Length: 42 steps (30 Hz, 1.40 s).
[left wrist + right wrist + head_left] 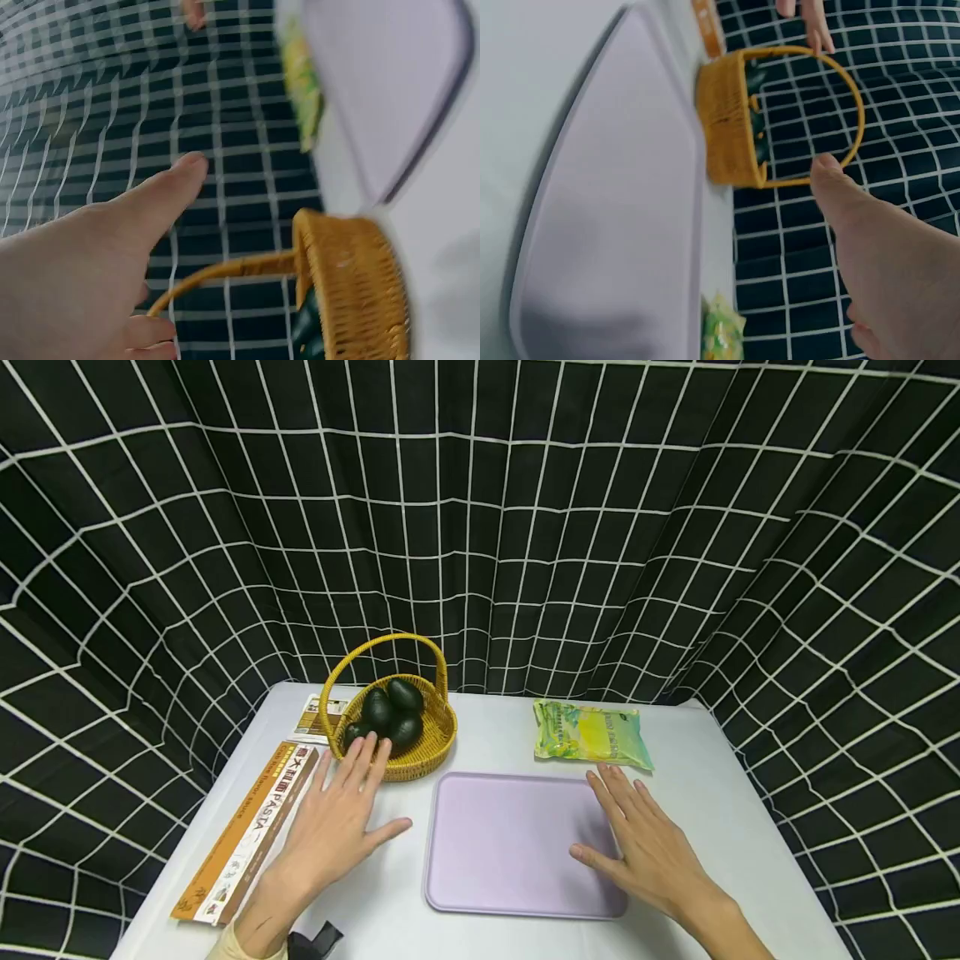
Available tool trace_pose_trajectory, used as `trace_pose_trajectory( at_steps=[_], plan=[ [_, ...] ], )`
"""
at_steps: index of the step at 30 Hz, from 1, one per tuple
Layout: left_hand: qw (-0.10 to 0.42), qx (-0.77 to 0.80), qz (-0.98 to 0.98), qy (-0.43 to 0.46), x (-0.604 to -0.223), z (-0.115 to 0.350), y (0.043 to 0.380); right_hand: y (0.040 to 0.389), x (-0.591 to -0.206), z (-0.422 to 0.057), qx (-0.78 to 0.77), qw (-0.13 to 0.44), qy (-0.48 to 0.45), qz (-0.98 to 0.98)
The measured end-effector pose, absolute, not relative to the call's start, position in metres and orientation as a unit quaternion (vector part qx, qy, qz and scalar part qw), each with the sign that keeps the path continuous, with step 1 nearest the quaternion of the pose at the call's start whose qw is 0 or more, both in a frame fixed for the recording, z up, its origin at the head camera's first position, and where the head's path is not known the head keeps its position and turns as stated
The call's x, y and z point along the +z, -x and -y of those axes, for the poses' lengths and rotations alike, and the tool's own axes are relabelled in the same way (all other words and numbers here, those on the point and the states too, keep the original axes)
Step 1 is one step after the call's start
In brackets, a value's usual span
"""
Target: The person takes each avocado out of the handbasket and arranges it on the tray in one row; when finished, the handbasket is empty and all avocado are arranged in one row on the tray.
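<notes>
My left hand (337, 818) is spread with straight fingers over the table, its fingertips overlapping the near rim of a yellow wicker basket (442, 735) in the head view. Several dark green avocados (377, 710) lie in that basket, under its arched handle (390, 637). My right hand (648, 843), fingers extended and thumb out to the side, hovers over the right edge of a pale purple tray (517, 852). Neither hand holds anything. In the left wrist view, the basket (364, 292) is below and right of the thumb.
A green and yellow packet (592, 733) lies behind the tray. On the left is a long orange and white pasta box (247, 835), with a small brown and white packet (313, 718) behind it. Black cloth with a white grid (480, 527) encloses the white table.
</notes>
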<state>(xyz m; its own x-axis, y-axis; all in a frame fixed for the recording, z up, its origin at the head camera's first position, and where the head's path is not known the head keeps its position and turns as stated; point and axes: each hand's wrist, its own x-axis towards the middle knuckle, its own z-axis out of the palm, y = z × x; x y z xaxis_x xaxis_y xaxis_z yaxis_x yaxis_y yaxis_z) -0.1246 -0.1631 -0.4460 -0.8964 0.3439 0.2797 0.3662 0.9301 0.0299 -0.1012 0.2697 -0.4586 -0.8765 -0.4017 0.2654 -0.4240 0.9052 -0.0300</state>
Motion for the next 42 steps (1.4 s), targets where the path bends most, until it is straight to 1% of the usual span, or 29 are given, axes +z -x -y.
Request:
trace_pose_trajectory(
  at_steps=[2, 4, 7, 9, 11, 15, 18, 21, 26, 32, 37, 42],
  plan=[
    [0.149, -0.111, 0.971, 0.149, -0.441, 0.172, 0.128, 0.102, -0.454, -0.265, 0.086, 0.109, -0.209, 0.968],
    [0.183, -0.19, 0.959, 0.103, -0.439, 0.181, 0.131, 0.105, -0.449, -0.26, 0.131, 0.093, -0.204, 0.966],
    [0.237, -0.306, 0.922, 0.018, -0.44, 0.191, 0.139, 0.113, -0.441, -0.254, 0.192, 0.086, -0.203, 0.956],
    [0.253, -0.366, 0.895, -0.037, -0.443, 0.196, 0.146, 0.12, -0.437, -0.25, 0.228, 0.086, -0.206, 0.948],
    [0.241, -0.41, 0.877, -0.077, -0.448, 0.201, 0.153, 0.128, -0.433, -0.247, 0.252, 0.093, -0.208, 0.94],
    [0.188, -0.463, 0.857, -0.121, -0.462, 0.21, 0.169, 0.146, -0.423, -0.238, 0.288, 0.102, -0.215, 0.928],
    [0.17, -0.491, 0.844, -0.136, -0.477, 0.214, 0.183, 0.16, -0.416, -0.228, 0.306, 0.097, -0.226, 0.92],
    [0.172, -0.516, 0.827, -0.141, -0.494, 0.213, 0.194, 0.172, -0.411, -0.215, 0.31, 0.085, -0.241, 0.916],
    [0.205, -0.536, 0.806, -0.144, -0.517, 0.208, 0.203, 0.191, -0.409, -0.192, 0.317, 0.054, -0.253, 0.912],
    [0.251, -0.55, 0.781, -0.155, -0.534, 0.208, 0.202, 0.216, -0.41, -0.168, 0.331, 0.009, -0.27, 0.904],
    [0.288, -0.547, 0.775, -0.131, -0.545, 0.208, 0.208, 0.242, -0.412, -0.148, 0.338, -0.024, -0.286, 0.896],
    [0.306, -0.537, 0.778, -0.106, -0.561, 0.205, 0.213, 0.263, -0.418, -0.125, 0.319, -0.057, -0.296, 0.898]
  ],
)
